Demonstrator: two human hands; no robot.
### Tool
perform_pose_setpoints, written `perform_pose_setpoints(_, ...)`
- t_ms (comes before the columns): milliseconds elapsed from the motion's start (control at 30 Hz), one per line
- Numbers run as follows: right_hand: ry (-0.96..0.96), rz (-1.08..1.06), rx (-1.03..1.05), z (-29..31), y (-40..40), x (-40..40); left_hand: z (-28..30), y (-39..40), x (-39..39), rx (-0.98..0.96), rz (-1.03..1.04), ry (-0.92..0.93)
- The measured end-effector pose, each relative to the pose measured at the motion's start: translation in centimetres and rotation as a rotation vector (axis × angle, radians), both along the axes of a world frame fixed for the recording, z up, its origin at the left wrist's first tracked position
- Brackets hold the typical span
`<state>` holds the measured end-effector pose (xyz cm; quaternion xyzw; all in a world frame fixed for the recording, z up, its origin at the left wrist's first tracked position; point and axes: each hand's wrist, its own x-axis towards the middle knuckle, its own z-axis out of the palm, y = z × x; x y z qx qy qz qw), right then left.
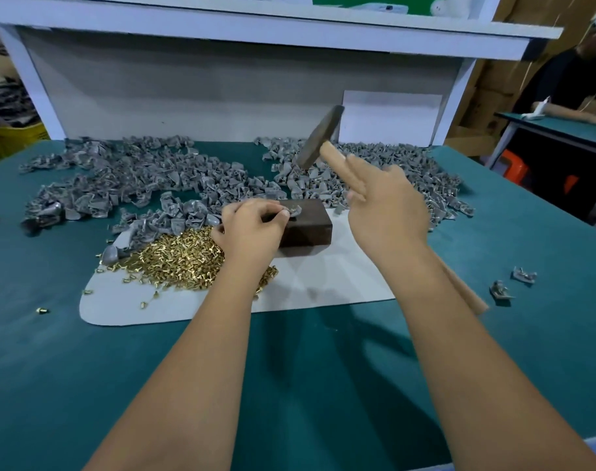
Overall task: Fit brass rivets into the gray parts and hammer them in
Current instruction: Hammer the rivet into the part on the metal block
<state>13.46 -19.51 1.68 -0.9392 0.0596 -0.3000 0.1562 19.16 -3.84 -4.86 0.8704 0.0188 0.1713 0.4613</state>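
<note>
My left hand point(250, 229) pinches a small gray part point(295, 210) and holds it on top of a dark metal block point(308, 226). My right hand point(385, 202) grips the wooden handle of a hammer point(320, 137), whose dark head is raised above and behind the block. A heap of brass rivets point(181, 258) lies on a white mat point(323, 280) just left of my left wrist. Piles of gray parts point(126, 181) spread across the back of the green table.
A second pile of gray parts point(408, 171) lies behind my right hand. Two loose gray parts point(512, 283) sit on the green table point(323, 368) to the right. A white shelf frame point(256, 32) rises behind. Another person's arm rests on a table at far right.
</note>
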Motion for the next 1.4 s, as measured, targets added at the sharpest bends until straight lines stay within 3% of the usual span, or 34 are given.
perform_pose_setpoints(133,0.079,-0.142,0.094,-2.0,0.1,0.7,0.1,0.0,0.0,-0.052,-0.013,0.039)
perform_pose_setpoints(367,0.225,-0.209,0.147,-4.9,-1.2,1.1,0.2,-0.1,0.2,-0.126,-0.024,0.058)
perform_pose_setpoints(667,0.265,-0.23,0.015,-5.4,-1.1,1.1,0.4,-0.1,-0.1,-0.139,-0.028,0.063)
perform_pose_setpoints(833,0.195,-0.274,-0.144,-5.6,-0.7,0.9,0.5,0.0,-0.3,-0.066,-0.033,0.062)
perform_pose_setpoints(1100,-0.116,0.073,0.134,-5.7,1.4,1.0,1.0,-0.1,-0.8,-0.026,-0.057,-0.026)
perform_pose_setpoints(1233,-0.13,0.249,0.301,-5.8,2.2,1.0,1.4,-0.5,-1.2,-0.074,-0.163,-0.082)
perform_pose_setpoints(1400,-0.099,0.299,0.447,-6.0,2.6,1.2,1.4,-0.4,-1.3,-0.07,-0.2,-0.098)
